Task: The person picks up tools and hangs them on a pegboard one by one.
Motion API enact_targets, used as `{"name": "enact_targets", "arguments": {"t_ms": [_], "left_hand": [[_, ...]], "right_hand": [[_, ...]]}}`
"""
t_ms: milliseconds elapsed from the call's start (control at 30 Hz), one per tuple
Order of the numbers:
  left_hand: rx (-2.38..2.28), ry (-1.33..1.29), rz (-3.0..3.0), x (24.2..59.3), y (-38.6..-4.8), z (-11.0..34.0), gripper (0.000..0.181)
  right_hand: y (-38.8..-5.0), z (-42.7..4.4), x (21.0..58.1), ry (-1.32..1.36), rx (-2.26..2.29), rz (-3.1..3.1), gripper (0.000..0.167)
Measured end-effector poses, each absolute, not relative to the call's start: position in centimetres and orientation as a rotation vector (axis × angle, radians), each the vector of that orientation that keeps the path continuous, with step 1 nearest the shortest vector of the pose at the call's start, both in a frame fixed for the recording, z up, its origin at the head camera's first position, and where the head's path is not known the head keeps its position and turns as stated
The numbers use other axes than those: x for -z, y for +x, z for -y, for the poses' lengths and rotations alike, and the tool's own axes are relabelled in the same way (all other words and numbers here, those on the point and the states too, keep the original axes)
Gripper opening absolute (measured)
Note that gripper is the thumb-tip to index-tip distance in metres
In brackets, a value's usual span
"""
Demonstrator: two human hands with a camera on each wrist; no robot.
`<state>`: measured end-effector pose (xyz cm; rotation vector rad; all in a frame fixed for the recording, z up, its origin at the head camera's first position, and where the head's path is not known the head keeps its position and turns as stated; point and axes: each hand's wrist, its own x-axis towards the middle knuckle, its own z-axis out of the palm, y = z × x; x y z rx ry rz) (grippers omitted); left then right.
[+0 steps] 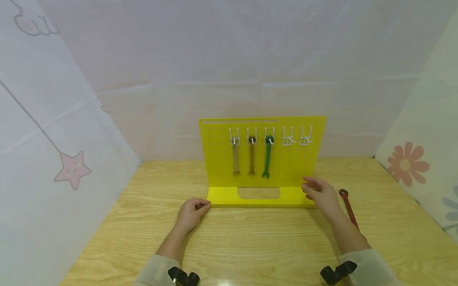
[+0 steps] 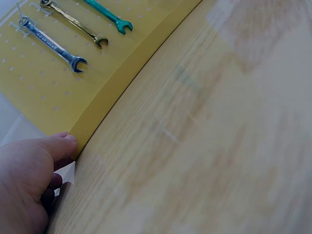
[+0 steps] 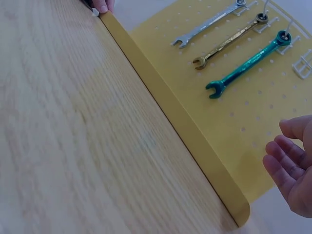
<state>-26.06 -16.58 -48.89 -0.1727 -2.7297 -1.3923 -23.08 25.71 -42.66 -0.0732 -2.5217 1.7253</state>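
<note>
The yellow board (image 1: 222, 169) is stood toward the far edge of the counter (image 1: 243, 246). Its base is pinched at the front left corner by the thumb and fingers of the left hand (image 1: 192, 214). The right hand (image 1: 322, 195) is released, its fingers loosely bent, and is held at the base's right end; whether the board is touched cannot be told. Silver (image 1: 235, 160), gold (image 1: 251, 159) and green (image 1: 267, 161) wrenches are hung from hooks (image 1: 288, 139) below the board's top edge, between the hands, the green one being nearest the right hand. The red wrench (image 1: 349, 208) is laid on the counter past the board's right edge, just beside the right hand; its near end is hidden by the right forearm (image 1: 345, 230). In the left wrist view, the green wrench's upper end is cut off; in the right wrist view, both hands are cut off.
</note>
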Motion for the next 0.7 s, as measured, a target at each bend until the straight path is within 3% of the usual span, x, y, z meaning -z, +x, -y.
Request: {"name": "enact_targets", "arguments": {"t_ms": [700], "left_hand": [[1.382,-0.178,2.728,48.7,-26.2,16.5,0.011]], "right_hand": [[-19.8,-30.7,43.8,-0.193,-1.642,2.478,0.055]]}}
